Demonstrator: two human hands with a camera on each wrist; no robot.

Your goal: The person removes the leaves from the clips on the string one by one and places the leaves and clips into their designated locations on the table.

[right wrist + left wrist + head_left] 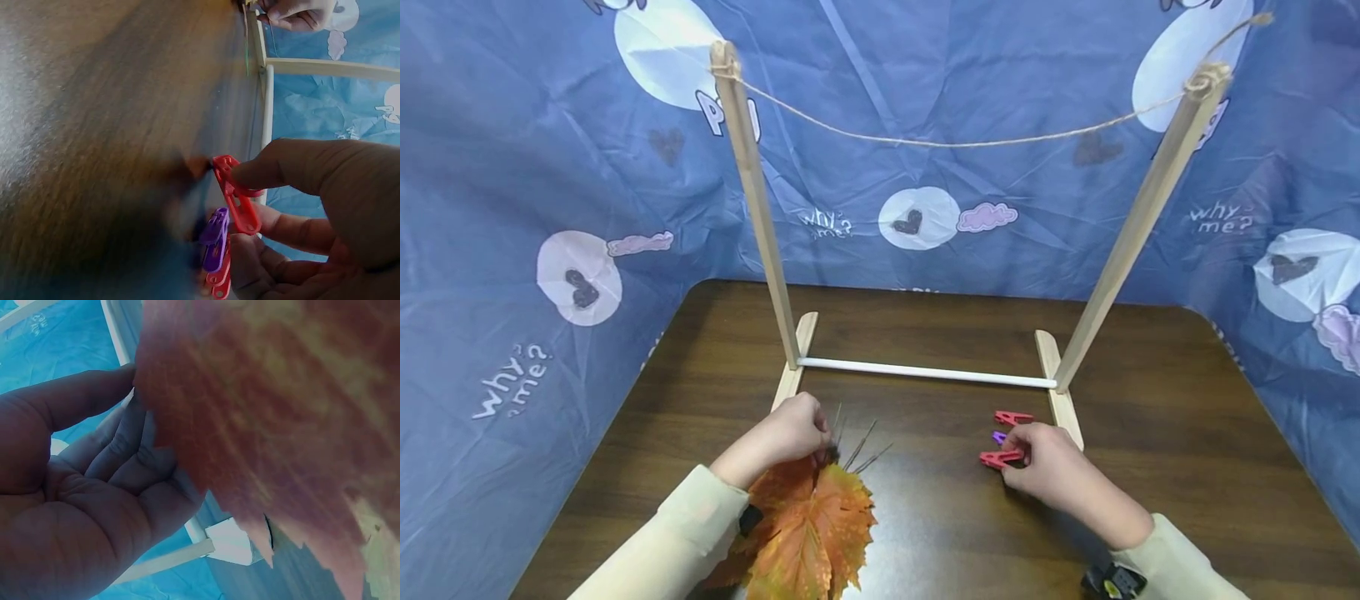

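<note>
Orange and yellow autumn leaves lie overlapped at the table's front left, thin dark stems pointing away. My left hand pinches at the stem end of these leaves; in the left wrist view a reddish leaf covers the fingertips and much of the scene. At right, my right hand holds a red clothespin between thumb and fingers, low over the table. Close beside it are a purple clothespin and a second red clothespin.
Behind the hands stands a wooden frame with a left post, a right post and a white crossbar. A sagging twine joins the post tops. Blue printed cloth surrounds the brown table.
</note>
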